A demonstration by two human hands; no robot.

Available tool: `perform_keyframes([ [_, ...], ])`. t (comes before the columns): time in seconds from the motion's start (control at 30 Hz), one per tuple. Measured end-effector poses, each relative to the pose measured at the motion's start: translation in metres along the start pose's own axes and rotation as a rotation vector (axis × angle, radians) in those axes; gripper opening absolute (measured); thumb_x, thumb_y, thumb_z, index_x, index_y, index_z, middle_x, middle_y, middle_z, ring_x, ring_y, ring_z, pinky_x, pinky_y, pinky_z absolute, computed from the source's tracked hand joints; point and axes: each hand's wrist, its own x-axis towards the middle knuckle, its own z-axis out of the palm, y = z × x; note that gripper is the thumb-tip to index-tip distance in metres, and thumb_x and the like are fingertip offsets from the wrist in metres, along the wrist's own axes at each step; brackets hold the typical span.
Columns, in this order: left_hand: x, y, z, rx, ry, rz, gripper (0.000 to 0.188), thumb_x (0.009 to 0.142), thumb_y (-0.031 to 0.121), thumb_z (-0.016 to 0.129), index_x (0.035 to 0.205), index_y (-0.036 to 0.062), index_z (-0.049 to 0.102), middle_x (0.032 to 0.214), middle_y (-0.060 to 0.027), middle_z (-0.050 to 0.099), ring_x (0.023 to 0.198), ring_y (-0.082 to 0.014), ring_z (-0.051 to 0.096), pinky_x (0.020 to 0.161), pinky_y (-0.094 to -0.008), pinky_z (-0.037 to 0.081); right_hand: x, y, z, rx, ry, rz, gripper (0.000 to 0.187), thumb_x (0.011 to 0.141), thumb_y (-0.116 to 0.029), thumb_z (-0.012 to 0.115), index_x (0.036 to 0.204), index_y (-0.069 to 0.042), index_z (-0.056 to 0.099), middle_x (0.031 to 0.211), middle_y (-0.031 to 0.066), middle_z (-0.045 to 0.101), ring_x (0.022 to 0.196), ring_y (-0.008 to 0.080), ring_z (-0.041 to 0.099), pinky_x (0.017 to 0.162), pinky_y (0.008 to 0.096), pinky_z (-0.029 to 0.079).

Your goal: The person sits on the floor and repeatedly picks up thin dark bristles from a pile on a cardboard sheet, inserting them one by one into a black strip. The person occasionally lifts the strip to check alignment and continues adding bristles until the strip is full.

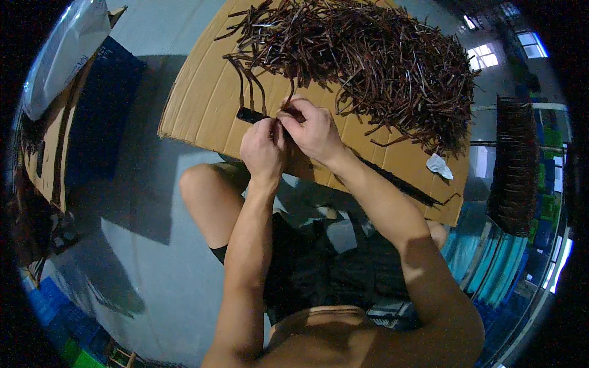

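Over the near edge of a cardboard sheet (202, 104), my two hands work close together. My left hand (264, 147) is closed around a dark narrow bar (248, 115), whose left end sticks out past the fingers. Several thin brown bent strips (251, 86) stand up from that end, pointing away from me. My right hand (313, 130) pinches another thin brown strip (291, 92) against the bar, beside the left fingertips. The pinching point itself is partly hidden by the fingers. A large tangled pile of similar strips (368, 55) covers the far side of the cardboard.
A long dark bar (399, 182) runs along the near right edge, partly behind my right forearm; whether it joins the held one is hidden. Crumpled white paper (439, 166) lies nearby. Left stands a dark blue box (107, 116) with a plastic bag (64, 55); right, a dark bristly stack (514, 165).
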Motion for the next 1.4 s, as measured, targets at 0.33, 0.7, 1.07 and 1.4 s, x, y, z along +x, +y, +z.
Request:
perform_keyframes([
  [0.33,0.008,-0.004,-0.015,0.1,-0.042,-0.192,0.02,0.085,0.022,0.064,0.086,0.0027,0.068,0.078,-0.0156,0.067,0.069,-0.0316,0.066,0.062,-0.036,0.051,0.069,0.024,-0.031,-0.355,-0.131,0.204,0.029,0.082,-0.015,0.064,0.105,0.001,0.055,0.093,0.0167,0.063,0.084,0.027,0.063,0.072,0.0377,0.05],
  [0.7,-0.001,-0.001,-0.007,-0.064,-0.071,-0.07,0.017,0.082,0.018,0.065,0.091,0.0026,0.065,0.085,-0.0165,0.066,0.079,-0.0336,0.063,0.069,-0.0386,0.05,0.049,0.03,-0.022,0.176,-0.045,0.596,0.03,0.08,-0.014,0.069,0.097,0.0,0.048,0.075,0.0029,0.056,0.061,0.0106,0.056,0.052,0.0268,0.048],
  [1.07,-0.001,0.0,-0.002,0.012,0.035,0.044,0.014,0.083,0.018,0.064,0.09,0.0049,0.066,0.078,-0.0164,0.063,0.071,-0.0334,0.062,0.063,-0.0387,0.049,0.007,0.022,-0.004,0.31,0.055,0.219,0.021,0.081,-0.017,0.069,0.09,0.001,0.064,0.077,0.0087,0.068,0.068,0.0135,0.062,0.061,0.0272,0.048],
  [1.4,0.0,0.0,-0.003,0.033,0.004,0.049,0.014,0.083,0.017,0.063,0.083,0.0035,0.062,0.074,-0.0162,0.061,0.068,-0.0344,0.06,0.06,-0.0413,0.046,-0.003,0.024,0.006,0.361,0.075,0.16,0.017,0.082,-0.016,0.068,0.087,0.0,0.064,0.077,0.0115,0.068,0.065,0.0156,0.064,0.061,0.0293,0.049],
])
